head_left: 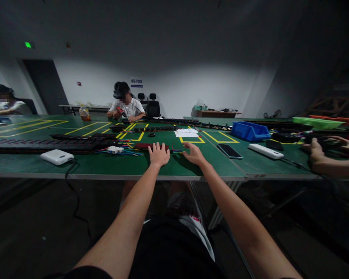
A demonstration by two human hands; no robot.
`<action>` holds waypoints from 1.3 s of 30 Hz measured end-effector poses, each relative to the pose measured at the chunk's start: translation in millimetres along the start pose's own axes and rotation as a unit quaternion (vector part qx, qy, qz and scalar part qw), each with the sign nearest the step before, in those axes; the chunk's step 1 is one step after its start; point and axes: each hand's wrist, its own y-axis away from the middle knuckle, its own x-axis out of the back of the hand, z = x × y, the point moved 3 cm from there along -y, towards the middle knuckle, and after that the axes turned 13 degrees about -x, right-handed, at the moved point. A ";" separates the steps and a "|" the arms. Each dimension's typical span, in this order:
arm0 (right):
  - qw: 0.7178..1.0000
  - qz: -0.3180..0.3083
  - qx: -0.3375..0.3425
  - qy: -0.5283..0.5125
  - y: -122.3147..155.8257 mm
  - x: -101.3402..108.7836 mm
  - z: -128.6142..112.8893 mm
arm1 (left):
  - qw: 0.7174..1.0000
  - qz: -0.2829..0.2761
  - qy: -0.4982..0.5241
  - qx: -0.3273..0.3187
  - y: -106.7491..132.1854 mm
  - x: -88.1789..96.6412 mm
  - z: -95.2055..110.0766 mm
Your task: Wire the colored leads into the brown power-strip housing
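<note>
My left hand [159,155] lies with its fingers spread over a dark red strip-like piece [142,146], touching its right part. Thin coloured wires [177,150] stick out from the right end of that piece. Close to those wire ends is my right hand [194,155], thumb and fingers apart, with nothing visible in it. To the left of the red piece, more coloured wires [129,152] and a white connector-like block [115,149] lie on the green table [174,168].
Long dark strips [46,145] stretch leftward behind a white power bank [57,156]. On the right are a phone [229,151], another white device [265,151], a blue bin [249,131] and a neighbour's hands [317,151]. White papers [186,133] lie ahead; a co-worker [129,104] sits opposite.
</note>
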 end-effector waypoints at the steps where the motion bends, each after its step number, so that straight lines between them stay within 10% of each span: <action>1: 1.000 0.010 -0.001 -0.003 -0.7 0.5 0.1 | 1.000 0.000 0.000 0.001 0.2 0.0 0.2; 10: 0.983 -0.092 -0.037 0.153 4.3 -11.7 -5.0 | 1.000 0.011 -0.014 0.002 0.7 -0.7 0.8; 24: 0.986 0.008 -0.127 0.107 5.9 7.0 -7.0 | 1.000 0.003 -0.009 -0.005 -1.1 -2.2 -1.0; 39: 0.997 0.023 -0.075 -0.010 0.5 4.3 -0.6 | 1.000 0.009 -0.017 0.001 3.0 5.3 4.8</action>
